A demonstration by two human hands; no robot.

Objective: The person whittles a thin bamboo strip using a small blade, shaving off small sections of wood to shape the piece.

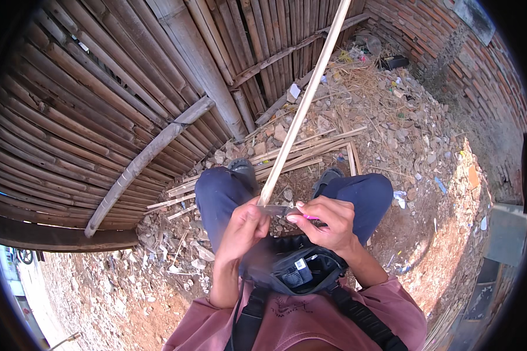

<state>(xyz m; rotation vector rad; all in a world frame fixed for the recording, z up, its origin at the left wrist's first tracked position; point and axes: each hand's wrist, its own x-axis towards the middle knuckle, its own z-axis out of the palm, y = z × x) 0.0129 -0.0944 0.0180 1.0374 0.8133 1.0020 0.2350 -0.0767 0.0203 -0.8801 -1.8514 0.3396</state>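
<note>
A long, pale bamboo strip [298, 117] runs from my left hand up past the top edge of the view. My left hand [245, 229] is closed round its near end. In front of my waist, my right hand [328, 221] pinches what looks like a small knife with a pink handle. Its greyish blade [277, 210] points left and lies across the strip's near end, beside my left thumb. My fingers cover most of the pink handle [311, 217].
More split bamboo strips [304, 153] lie on the rubble ground past my bent knees. A bamboo slat wall [117, 105] rises at the left and ahead, a brick wall [468, 64] at the far right. An open black bag [293, 272] hangs at my waist.
</note>
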